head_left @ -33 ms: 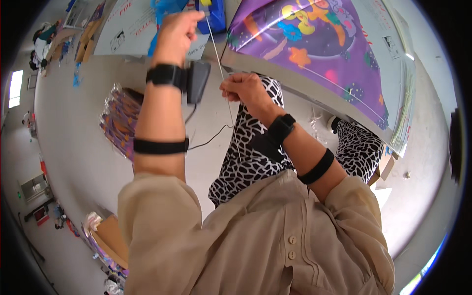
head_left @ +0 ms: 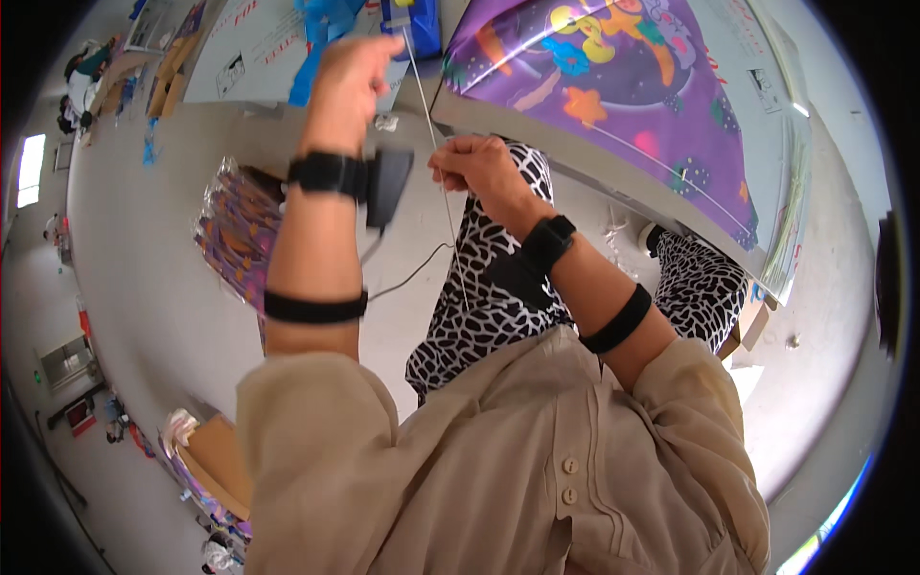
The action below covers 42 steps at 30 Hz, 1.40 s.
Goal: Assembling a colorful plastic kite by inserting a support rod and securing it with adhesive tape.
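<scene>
My right hand (head_left: 474, 171) pinches a thin white rod (head_left: 424, 94) between thumb and fingertips. The rod runs from beside a blue tape dispenser (head_left: 425, 34) at the top down across my patterned trouser leg. My left hand (head_left: 353, 84), slightly blurred, is curled with its index finger stretched to the rod's upper end. A small pale piece shows at that fingertip, too small to name. To the right of the rod, a purple printed sheet (head_left: 613, 81) with stars and cartoon figures lies on the table.
The grey table edge (head_left: 565, 165) runs just beyond my right hand. Blue plastic film (head_left: 321, 38) lies beside the dispenser on a pale printed board (head_left: 244, 57). Clear-wrapped purple packs (head_left: 235, 235) are on the left, with an open cardboard box (head_left: 218, 460) lower down. A black cable (head_left: 412, 278) hangs from my left wrist device.
My left hand and forearm have shifted slightly toward me, down from the dispenser. My right hand stays nearly in place, still pinching the rod.
</scene>
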Each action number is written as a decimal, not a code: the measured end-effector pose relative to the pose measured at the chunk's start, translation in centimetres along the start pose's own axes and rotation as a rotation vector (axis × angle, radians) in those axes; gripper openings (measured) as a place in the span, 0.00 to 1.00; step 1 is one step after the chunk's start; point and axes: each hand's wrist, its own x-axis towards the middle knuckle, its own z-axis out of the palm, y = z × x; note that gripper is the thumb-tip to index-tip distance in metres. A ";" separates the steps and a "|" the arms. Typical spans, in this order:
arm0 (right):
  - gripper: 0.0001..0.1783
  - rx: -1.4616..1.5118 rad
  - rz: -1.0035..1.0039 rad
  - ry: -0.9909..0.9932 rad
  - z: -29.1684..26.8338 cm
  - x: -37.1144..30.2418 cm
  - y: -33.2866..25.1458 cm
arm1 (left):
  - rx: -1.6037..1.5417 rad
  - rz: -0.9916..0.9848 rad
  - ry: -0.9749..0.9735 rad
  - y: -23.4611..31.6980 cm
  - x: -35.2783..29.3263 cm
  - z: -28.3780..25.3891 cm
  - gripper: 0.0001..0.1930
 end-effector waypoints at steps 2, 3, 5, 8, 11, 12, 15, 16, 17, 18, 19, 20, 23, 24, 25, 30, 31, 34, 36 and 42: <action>0.07 0.011 0.028 -0.015 0.1 0.1 0.1 | -0.025 0.112 -0.046 -3.0 -7.0 -0.5 0.16; 0.08 -0.028 0.024 -0.040 0.1 0.2 0.1 | -0.008 0.026 -0.015 -4.9 -9.7 -1.4 0.09; 0.09 -0.082 0.026 -0.052 -0.3 0.4 0.2 | 0.079 -0.133 0.027 -7.0 -16.7 -1.1 0.07; 0.09 -0.070 0.014 -0.044 -0.2 0.3 0.2 | 0.130 -0.243 0.029 -8.8 -24.1 -0.6 0.06; 0.08 -0.058 0.013 -0.044 -0.6 0.4 0.4 | 0.045 -0.350 0.014 -9.1 -26.8 0.7 0.07; 0.08 -0.048 0.008 -0.052 -0.4 0.4 0.3 | 0.060 -0.359 0.012 -9.5 -27.1 0.7 0.07; 0.07 -0.017 -0.003 -0.022 0.2 0.4 0.0 | 0.021 -0.355 0.048 -9.9 -26.8 1.0 0.07; 0.07 -0.016 0.006 -0.019 0.3 0.3 -0.1 | 0.017 -0.352 0.044 -9.9 -26.8 0.9 0.07; 0.07 -0.021 0.002 -0.016 0.3 -0.2 -0.2 | 0.045 -0.347 0.047 -9.9 -27.1 0.7 0.07; 0.07 -0.064 -0.039 -0.039 0.4 -0.9 -0.2 | 0.072 -0.332 0.048 -9.9 -27.0 0.3 0.06; 0.06 -0.108 -0.091 -0.058 0.2 -1.4 -0.5 | 0.047 -0.295 0.031 -10.2 -26.9 0.1 0.07; 0.07 -0.229 -0.085 -0.001 0.2 -1.8 -0.5 | 0.014 -0.287 0.039 -10.3 -27.0 0.0 0.06; 0.08 -0.184 -0.137 0.129 0.5 -1.7 -2.0 | -0.019 -0.231 0.045 -10.4 -27.2 -0.7 0.06; 0.09 -0.227 -0.202 0.189 -0.1 -0.6 -2.3 | -0.077 -0.232 0.043 -10.5 -27.2 -0.7 0.05; 0.10 -0.266 -0.263 0.246 -0.6 0.6 -2.7 | -0.133 -0.235 0.045 -10.6 -27.3 -0.9 0.05; 0.10 -0.518 -0.330 0.306 -3.6 7.8 -4.4 | -0.227 -0.240 0.003 -10.9 -27.0 -1.3 0.05; 0.10 -0.617 -0.357 0.337 -4.0 9.1 -4.6 | -0.228 -0.251 0.001 -10.9 -27.0 -1.5 0.04; 0.09 -0.813 -0.427 0.382 -4.4 12.0 -5.6 | -0.248 -0.256 -0.008 -11.1 -26.8 -1.7 0.03; 0.06 -0.804 -0.256 0.358 -4.5 13.4 -6.2 | -0.295 -0.273 -0.011 -11.3 -26.7 -1.8 0.03; 0.11 -1.109 -0.198 0.450 -4.1 15.5 -7.0 | -0.316 -0.287 -0.027 -11.8 -26.5 -2.1 0.02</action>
